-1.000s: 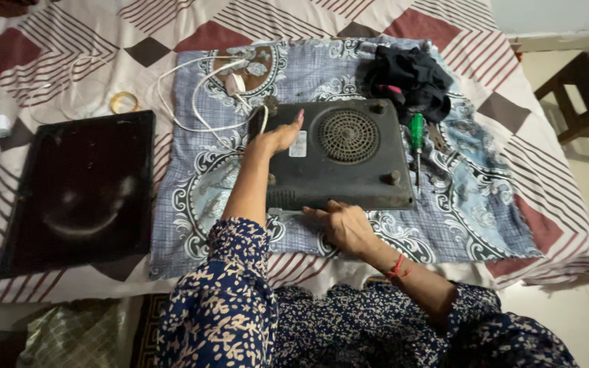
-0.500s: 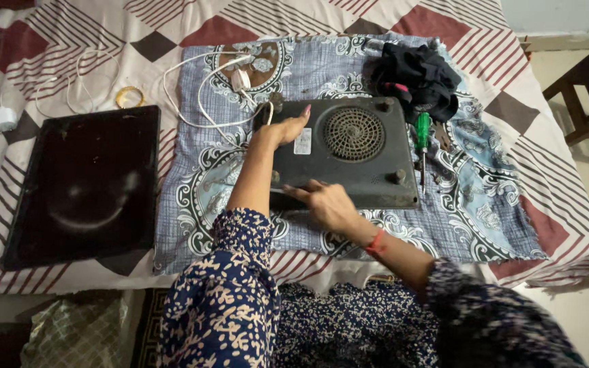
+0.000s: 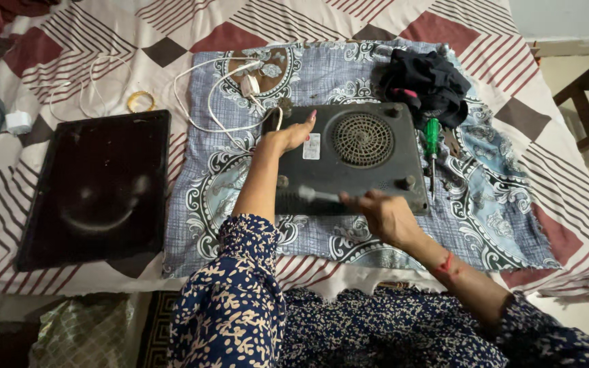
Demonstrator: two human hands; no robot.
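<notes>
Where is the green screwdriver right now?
The green screwdriver lies on the patterned cloth, just right of the upturned cooktop base, below the black bundle.

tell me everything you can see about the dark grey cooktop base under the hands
The dark grey cooktop base lies bottom-up and flat on a blue patterned cloth. It looks like plastic, with a round fan grille, a small pale label, and round feet at the corners. The left hand presses its far left edge; the right hand rests at its near edge. A white cord runs off its left side, and a green-handled screwdriver lies along its right.
</notes>
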